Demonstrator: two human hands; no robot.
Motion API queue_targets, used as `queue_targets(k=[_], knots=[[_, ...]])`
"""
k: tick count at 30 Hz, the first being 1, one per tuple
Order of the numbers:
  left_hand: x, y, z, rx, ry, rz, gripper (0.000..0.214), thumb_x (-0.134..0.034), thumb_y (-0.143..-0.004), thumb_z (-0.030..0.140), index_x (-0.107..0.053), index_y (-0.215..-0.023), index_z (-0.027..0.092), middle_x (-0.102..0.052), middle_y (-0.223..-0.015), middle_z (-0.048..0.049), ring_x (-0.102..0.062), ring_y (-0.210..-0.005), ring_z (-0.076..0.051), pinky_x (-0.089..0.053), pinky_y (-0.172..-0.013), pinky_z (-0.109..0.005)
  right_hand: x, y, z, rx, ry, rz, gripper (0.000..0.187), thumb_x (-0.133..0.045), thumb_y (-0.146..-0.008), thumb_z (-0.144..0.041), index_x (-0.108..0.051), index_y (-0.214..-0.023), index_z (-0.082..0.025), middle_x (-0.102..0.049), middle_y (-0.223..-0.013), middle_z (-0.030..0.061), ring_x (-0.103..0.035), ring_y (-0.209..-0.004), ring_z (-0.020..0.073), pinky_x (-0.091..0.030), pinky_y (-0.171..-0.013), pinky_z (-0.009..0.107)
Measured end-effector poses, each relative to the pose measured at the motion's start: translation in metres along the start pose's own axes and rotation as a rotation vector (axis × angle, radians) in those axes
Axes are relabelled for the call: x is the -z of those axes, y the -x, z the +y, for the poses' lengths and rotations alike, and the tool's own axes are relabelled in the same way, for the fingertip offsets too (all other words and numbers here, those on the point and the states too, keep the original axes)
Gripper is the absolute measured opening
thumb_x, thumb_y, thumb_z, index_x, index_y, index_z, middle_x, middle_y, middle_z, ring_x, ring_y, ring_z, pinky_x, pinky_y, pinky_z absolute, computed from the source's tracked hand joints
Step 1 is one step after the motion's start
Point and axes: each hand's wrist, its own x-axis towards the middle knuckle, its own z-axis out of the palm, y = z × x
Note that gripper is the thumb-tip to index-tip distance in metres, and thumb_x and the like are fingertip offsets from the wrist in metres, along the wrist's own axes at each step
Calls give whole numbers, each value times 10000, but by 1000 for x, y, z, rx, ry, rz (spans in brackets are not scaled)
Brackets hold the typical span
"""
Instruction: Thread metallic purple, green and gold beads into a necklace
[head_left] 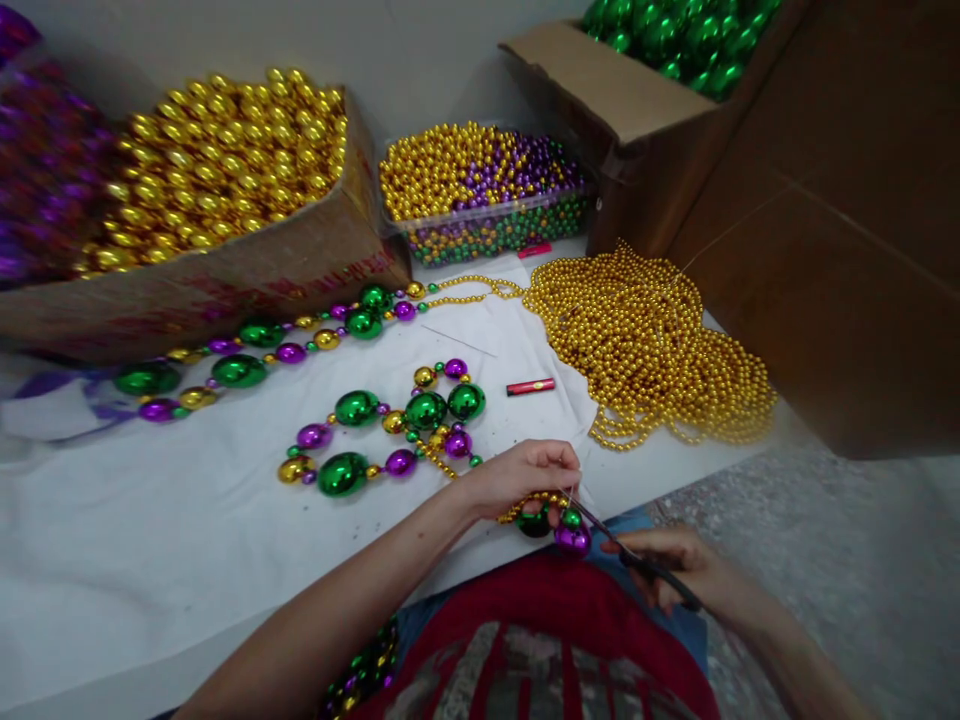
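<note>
My left hand (pixel 529 482) pinches a beaded necklace near the table's front edge, with a thin thread end rising at its fingertips. Below those fingers hang a purple bead (pixel 573 538) and a small green bead (pixel 571 518). The rest of that strand, with large green beads (pixel 342 474), lies looped on the white cloth to the left. In my right hand (pixel 679 568) is a pair of dark-handled scissors (pixel 651 566); the blades point up and left to the thread by my left fingers. Whether the blades meet the thread I cannot tell.
A red lighter (pixel 530 386) and a needle (pixel 459 341) lie on the white cloth (pixel 187 520). Gold bead strands (pixel 622 340) are heaped at right. Behind stand a carton (pixel 300 265) of gold beads, a clear tub (pixel 450 215) of mixed beads and a box (pixel 637 110) of green beads.
</note>
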Motion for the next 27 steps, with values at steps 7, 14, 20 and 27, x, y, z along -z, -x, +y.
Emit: queue_targets(k=[7,14,20,27], knots=[[1,-3,-1,37,17,5,342,-700,-722,410,-506,-811,143,-592,-684,6,-572,-475,-72,-216,-334,-145,-11,-5,-1,-24,-141,31,542,-705,-539,-89,-707,-1060,-239,-594,-616,-39,-466,-493,68,-320,-444,150],[1,-1,-1,48,-8,46,323,-691,-731,399,-506,-809,145,-566,-648,27,-525,-443,-46,-217,-345,-136,-15,-11,5,16,-191,9,513,-678,-551,-153,-704,-1060,-210,-578,-586,-33,-435,-478,69,-299,-429,156],[0,-1,0,37,-18,95,325,-697,-719,400,-507,-799,148,-519,-626,50,-432,-420,-17,-250,-368,-132,-22,-13,5,79,-223,56,462,-762,-563,-306,-715,-1006,-183,-526,-552,-39,-346,-433,40,-240,-400,153],[0,0,2,-31,24,137,315,-704,-700,383,-508,-767,144,-530,-634,42,-385,-401,-9,-211,-356,-139,-35,-19,14,142,-289,81,514,-762,-614,-435,-676,-1038,-158,-513,-533,-41,-331,-404,41,-223,-381,160]])
